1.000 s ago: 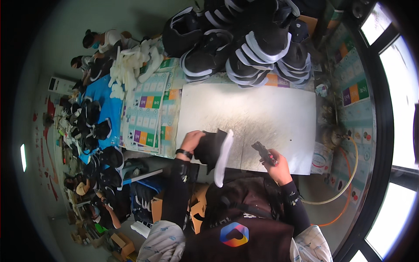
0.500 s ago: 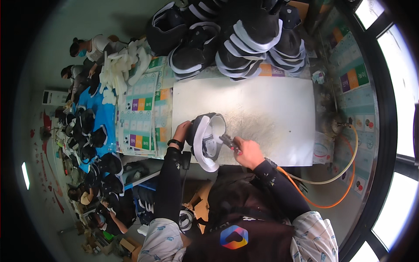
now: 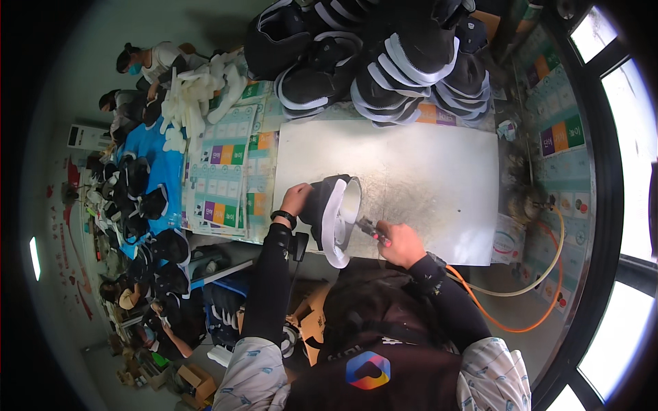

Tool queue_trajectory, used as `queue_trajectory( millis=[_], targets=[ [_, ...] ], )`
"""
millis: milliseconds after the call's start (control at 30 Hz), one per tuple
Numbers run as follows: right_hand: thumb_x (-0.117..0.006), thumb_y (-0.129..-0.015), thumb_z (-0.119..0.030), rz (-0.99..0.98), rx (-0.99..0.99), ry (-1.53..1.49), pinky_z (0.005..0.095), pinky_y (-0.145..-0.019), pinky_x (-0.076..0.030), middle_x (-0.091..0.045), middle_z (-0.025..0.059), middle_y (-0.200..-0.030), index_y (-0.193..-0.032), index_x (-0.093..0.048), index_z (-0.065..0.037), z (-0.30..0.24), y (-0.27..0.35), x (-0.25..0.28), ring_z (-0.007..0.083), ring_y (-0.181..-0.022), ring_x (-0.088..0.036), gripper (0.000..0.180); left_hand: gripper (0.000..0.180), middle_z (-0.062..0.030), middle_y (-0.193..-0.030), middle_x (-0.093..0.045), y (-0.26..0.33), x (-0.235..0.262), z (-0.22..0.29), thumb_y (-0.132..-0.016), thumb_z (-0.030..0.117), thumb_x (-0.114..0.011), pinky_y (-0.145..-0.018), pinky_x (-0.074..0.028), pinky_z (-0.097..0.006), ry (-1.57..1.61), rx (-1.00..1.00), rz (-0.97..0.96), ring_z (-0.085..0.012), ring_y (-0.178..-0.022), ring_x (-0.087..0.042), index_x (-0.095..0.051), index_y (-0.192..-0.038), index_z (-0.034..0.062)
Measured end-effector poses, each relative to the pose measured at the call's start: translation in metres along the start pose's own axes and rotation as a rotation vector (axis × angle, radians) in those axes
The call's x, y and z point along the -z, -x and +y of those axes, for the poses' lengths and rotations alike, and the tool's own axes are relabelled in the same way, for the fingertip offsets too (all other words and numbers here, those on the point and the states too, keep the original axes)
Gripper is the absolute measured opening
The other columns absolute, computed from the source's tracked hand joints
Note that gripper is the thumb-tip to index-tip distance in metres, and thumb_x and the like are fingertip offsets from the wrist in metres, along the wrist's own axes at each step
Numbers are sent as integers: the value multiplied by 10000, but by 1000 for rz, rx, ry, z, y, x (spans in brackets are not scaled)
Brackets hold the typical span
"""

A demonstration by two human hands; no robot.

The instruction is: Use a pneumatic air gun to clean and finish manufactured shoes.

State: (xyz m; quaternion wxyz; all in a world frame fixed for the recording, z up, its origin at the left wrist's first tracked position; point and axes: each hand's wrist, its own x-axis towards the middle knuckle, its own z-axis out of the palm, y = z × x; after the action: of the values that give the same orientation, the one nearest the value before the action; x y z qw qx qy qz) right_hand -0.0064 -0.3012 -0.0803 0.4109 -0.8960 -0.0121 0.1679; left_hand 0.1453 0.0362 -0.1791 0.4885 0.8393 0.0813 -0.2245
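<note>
Head view, near to far: right hand (image 3: 401, 241) gripping small red-handled tool (image 3: 371, 230), tip at white sole of black shoe (image 3: 334, 214); left hand (image 3: 296, 198) clasping shoe's side above table (image 3: 439, 171). Probably trimming sole edge; steady turning needed. Beyond, shoe pile (image 3: 384, 55).

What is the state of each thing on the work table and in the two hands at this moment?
Black shoe with white sole: held on its side above the table edge, sole toward the tool.
Left hand: gripping the shoe.
Right hand: closed on a small tool.
Small tool: tip at the sole's rim.
White sheet: lying flat, speckled.
Pile of black shoes: stacked behind the sheet.
Orange hose: lying curved.
</note>
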Motion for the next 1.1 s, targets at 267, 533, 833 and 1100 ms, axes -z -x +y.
queue_trajectory(
  millis=[267,533,833,1100],
  targets=[
    [-629,-767,-153,-76,-57,-35,564,-800,-533,-690,259,-840,-1034,-705,-73,0,-4,-3,479,-860,-666,288,319,37,-803,-648,2,15,-31,-1018,277,-598,-666,-447,-262,-39,12,-14,-76,-732,-558,-712,-923,-5],
    [-649,-772,-184,-34,-157,-324,532,-864,-533,-700,284,-942,-1114,-730,-51,3,2,-3,483,-974,-660,376,312,40,-747,-578,31,9,-24,-998,274,-574,-635,-404,-274,42,18,-26,-78,-698,-502,-661,-845,16],
    [-655,-790,-171,-216,-177,-388,466,-876,-541,-713,275,-982,-1176,-734,-55,2,0,-10,475,-983,-668,411,255,27,-702,-544,49,15,-48,-951,238,-609,-648,-413,-283,75,34,25,-84,-700,-498,-652,-852,7],
    [-693,-770,-187,-171,-183,-372,469,-860,-539,-718,282,-951,-1123,-719,10,10,1,-21,457,-980,-690,405,226,41,-691,-521,57,3,-46,-939,222,-611,-614,-385,-275,96,-34,85,-70,-668,-479,-628,-819,30]
  ],
)
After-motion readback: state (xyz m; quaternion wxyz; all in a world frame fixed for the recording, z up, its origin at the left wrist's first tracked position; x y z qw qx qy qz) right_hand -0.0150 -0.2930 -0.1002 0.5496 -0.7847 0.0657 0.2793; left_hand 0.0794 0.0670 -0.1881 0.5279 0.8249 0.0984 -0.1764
